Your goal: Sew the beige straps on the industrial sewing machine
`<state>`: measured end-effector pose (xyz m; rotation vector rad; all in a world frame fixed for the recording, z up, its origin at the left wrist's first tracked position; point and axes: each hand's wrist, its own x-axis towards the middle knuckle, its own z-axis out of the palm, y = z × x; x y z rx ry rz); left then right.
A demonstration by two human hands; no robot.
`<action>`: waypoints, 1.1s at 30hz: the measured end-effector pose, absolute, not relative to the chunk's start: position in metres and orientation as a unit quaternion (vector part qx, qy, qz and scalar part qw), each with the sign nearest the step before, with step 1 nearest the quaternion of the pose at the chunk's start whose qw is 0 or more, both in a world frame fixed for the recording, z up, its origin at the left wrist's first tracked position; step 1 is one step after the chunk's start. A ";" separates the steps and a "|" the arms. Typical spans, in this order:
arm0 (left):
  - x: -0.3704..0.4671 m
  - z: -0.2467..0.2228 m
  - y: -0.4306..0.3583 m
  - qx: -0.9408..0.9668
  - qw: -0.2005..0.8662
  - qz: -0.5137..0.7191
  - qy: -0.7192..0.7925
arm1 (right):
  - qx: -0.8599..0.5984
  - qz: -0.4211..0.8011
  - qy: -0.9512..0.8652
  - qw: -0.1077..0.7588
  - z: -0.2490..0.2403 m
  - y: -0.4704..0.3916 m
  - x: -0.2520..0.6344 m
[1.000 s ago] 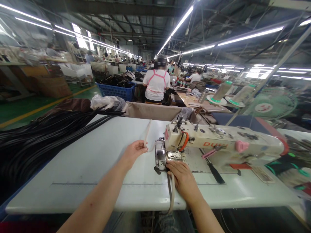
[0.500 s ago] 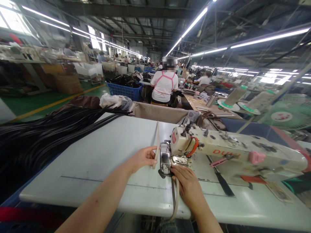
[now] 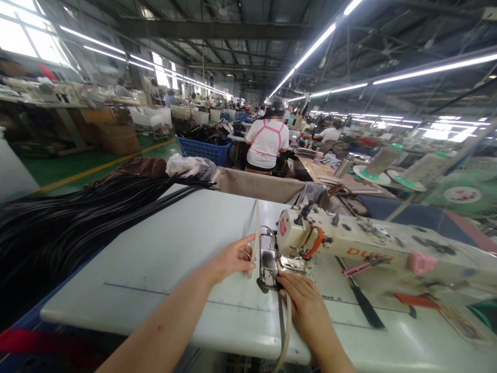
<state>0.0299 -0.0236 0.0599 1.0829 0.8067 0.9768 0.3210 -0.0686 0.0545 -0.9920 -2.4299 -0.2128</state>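
Observation:
A narrow beige strap (image 3: 288, 324) rises over the table's front edge and passes beneath my right hand (image 3: 306, 300). That hand presses its fingers together on the strap, just in front of the presser foot (image 3: 293, 263) of the sewing machine (image 3: 365, 248). Left of the machine's metal plate (image 3: 267, 259), another length of beige strap (image 3: 256, 228) stands on edge. My left hand (image 3: 235, 259) has its fingers curled loosely around this length, index finger above and thumb below. Whether the two lengths join is hidden at the machine head.
Black straps (image 3: 77, 228) lie heaped along the left of the white table (image 3: 174, 238). Tweezers with pink handles (image 3: 357, 268) and a dark-handled tool (image 3: 367, 308) lie by the machine. Thread cones (image 3: 384, 160) and a fan (image 3: 462, 194) stand right. A person (image 3: 267, 140) sits ahead.
The whole view has shifted slightly, so everything appears a little lower and further right. My left index finger and thumb look a bit further apart along the strap; my right hand stays by the presser foot.

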 end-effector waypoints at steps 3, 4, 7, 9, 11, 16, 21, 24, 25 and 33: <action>0.030 0.060 -0.024 0.482 0.672 0.433 0.360 | -0.360 -0.080 -0.894 0.255 0.056 -0.068 0.321; 0.030 0.061 -0.024 0.483 0.671 0.432 0.360 | -0.359 -0.081 -0.894 0.255 0.056 -0.068 0.321; 0.029 0.064 -0.025 0.485 0.668 0.431 0.364 | -0.359 -0.083 -0.894 0.256 0.056 -0.068 0.320; 0.029 0.065 -0.025 0.486 0.667 0.430 0.365 | -0.360 -0.085 -0.893 0.258 0.055 -0.068 0.320; 0.029 0.065 -0.025 0.487 0.667 0.430 0.364 | -0.362 -0.082 -0.892 0.257 0.054 -0.068 0.320; 0.028 0.066 -0.025 0.483 0.663 0.436 0.372 | -0.368 -0.071 -0.892 0.251 0.055 -0.069 0.320; 0.030 0.067 -0.026 0.478 0.667 0.432 0.374 | -0.370 -0.069 -0.892 0.251 0.058 -0.071 0.318; 0.029 0.068 -0.026 0.482 0.667 0.431 0.370 | -0.370 -0.066 -0.892 0.253 0.057 -0.071 0.318; 0.029 0.068 -0.025 0.486 0.668 0.429 0.367 | -0.370 -0.064 -0.891 0.255 0.056 -0.070 0.319; 0.026 0.070 -0.027 0.491 0.656 0.433 0.376 | -0.387 -0.035 -0.885 0.256 0.056 -0.075 0.317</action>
